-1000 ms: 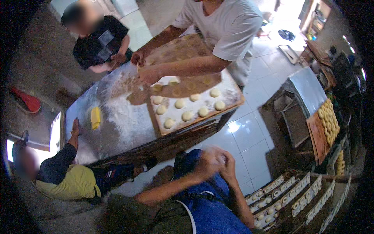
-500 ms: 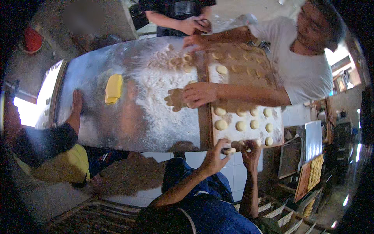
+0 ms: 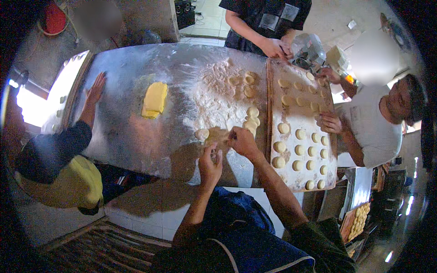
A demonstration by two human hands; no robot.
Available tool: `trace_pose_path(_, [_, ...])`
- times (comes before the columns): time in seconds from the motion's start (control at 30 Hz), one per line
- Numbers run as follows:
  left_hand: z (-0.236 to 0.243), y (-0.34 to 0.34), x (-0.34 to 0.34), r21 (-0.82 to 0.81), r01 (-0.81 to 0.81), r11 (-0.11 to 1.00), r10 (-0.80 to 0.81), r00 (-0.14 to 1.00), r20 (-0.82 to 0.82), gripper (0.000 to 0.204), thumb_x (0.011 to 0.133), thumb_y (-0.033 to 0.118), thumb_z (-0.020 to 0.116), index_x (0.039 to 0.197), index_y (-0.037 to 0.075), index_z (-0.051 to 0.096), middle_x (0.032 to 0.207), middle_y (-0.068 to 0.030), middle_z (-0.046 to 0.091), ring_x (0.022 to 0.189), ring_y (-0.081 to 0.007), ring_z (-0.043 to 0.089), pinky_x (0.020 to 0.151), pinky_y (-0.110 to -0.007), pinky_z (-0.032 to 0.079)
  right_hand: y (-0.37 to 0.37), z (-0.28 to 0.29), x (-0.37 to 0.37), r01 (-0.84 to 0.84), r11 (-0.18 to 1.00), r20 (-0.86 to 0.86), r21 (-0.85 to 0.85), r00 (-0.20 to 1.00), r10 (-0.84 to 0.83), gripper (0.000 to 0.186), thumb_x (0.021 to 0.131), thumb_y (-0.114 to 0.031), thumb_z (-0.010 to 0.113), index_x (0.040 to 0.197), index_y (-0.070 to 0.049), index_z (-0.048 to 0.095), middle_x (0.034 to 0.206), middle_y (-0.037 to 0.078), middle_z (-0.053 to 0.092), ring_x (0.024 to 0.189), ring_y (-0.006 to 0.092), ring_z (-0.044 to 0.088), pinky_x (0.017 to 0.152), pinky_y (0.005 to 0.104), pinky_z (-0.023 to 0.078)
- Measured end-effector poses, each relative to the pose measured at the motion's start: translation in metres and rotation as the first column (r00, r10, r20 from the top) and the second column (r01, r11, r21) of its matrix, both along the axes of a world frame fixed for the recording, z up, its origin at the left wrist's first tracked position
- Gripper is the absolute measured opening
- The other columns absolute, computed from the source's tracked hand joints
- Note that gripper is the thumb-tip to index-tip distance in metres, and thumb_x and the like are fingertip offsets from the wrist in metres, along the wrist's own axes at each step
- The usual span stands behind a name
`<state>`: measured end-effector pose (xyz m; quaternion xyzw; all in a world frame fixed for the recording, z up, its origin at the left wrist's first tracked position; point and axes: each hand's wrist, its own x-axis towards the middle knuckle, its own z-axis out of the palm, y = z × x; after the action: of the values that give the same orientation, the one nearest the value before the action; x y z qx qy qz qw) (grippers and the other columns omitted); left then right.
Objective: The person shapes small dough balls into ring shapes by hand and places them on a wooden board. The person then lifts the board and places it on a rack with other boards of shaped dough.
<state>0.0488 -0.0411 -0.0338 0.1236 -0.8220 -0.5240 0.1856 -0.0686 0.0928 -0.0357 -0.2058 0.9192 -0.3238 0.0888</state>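
Both my hands are over the floured part of the metal table, left of a tray of dough rounds. My left hand (image 3: 210, 166) is raised near the front edge, its fingers curled around a small greyish thing I cannot make out. Just beyond it, my right hand (image 3: 242, 142) reaches down with bent fingers pressed together; whatever is in them is hidden. A few pale dough rounds (image 3: 251, 119) lie overlapping beyond my right hand. A single dough round (image 3: 201, 134) sits in the flour beyond my left hand.
The floured tray (image 3: 269, 113) holds several dough rounds in rows. A co-worker in white has both hands at its right side. Another, in black, stands across the table (image 3: 114, 136). A third person's hand (image 3: 96, 86) rests at the left, near a yellow slab (image 3: 155, 98).
My hands have moved left from the tray's near edge to the floured tabletop. The white-shirted co-worker's arms have drawn back right from across the tray. The whole view has shifted.
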Motion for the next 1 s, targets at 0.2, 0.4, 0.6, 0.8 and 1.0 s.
trace_pose_path(0.2, [-0.001,0.028,-0.009,0.486,-0.059,0.872,-0.029,0.984,0.173,0.018,0.09,0.017,0.066,0.099,0.002,0.069,0.099,-0.0041,0.064,0.089,-0.0131,0.059,0.078,-0.028,0.05,0.016,0.041,0.046,0.303,0.797,0.432,-0.523,0.9,-0.059,0.03,0.076,0.002,0.069,0.102,-0.001,0.054,0.088,0.008,0.065,0.08,0.0133,0.063,0.071,0.0255,0.052])
trace_pose_path(0.4, [0.028,0.065,0.004,0.797,0.128,0.59,-0.107,0.991,-0.08,0.024,0.092,0.011,0.06,0.115,0.005,0.061,0.095,-0.0069,0.064,0.082,-0.012,0.058,0.072,-0.025,0.047,0.062,0.067,0.07,0.167,0.852,0.408,-0.496,0.911,0.059,0.05,0.077,0.008,0.061,0.123,-0.005,0.044,0.092,0.008,0.064,0.084,0.0147,0.063,0.073,0.0288,0.052])
trace_pose_path(0.6, [0.047,0.101,0.02,0.712,0.441,0.546,-0.427,0.878,-0.217,0.041,0.089,0.008,0.057,0.128,0.009,0.043,0.1,-0.0077,0.061,0.089,-0.0164,0.06,0.078,-0.029,0.051,0.109,0.058,0.072,0.652,0.408,0.75,-0.639,0.646,0.143,0.038,0.098,-0.037,0.041,0.109,-0.005,0.057,0.093,0.006,0.06,0.077,0.0134,0.057,0.068,0.029,0.048])
trace_pose_path(0.8, [0.049,0.157,0.017,0.845,0.313,0.433,-0.212,0.947,-0.242,0.029,0.088,0.031,0.055,0.104,0.009,0.046,0.094,-0.0083,0.058,0.088,-0.0223,0.06,0.081,-0.031,0.049,0.15,0.063,0.111,0.396,0.644,0.326,-0.655,0.917,-0.232,0.049,0.098,-0.041,0.04,0.076,-0.002,0.059,0.06,0.004,0.053,0.05,0.0153,0.049,0.046,0.0324,0.039])
trace_pose_path(1.0, [0.034,0.211,0.044,0.654,0.132,0.745,-0.057,0.989,-0.135,0.028,0.094,0.032,0.043,0.087,0.005,0.051,0.082,-0.0133,0.056,0.08,-0.0326,0.056,0.072,-0.039,0.043,0.176,0.067,0.148,0.531,0.713,0.409,-0.457,0.838,-0.361,0.069,0.098,-0.051,0.035,0.07,0.007,0.06,0.061,0.017,0.059,0.056,0.0251,0.055,0.055,0.0404,0.044])
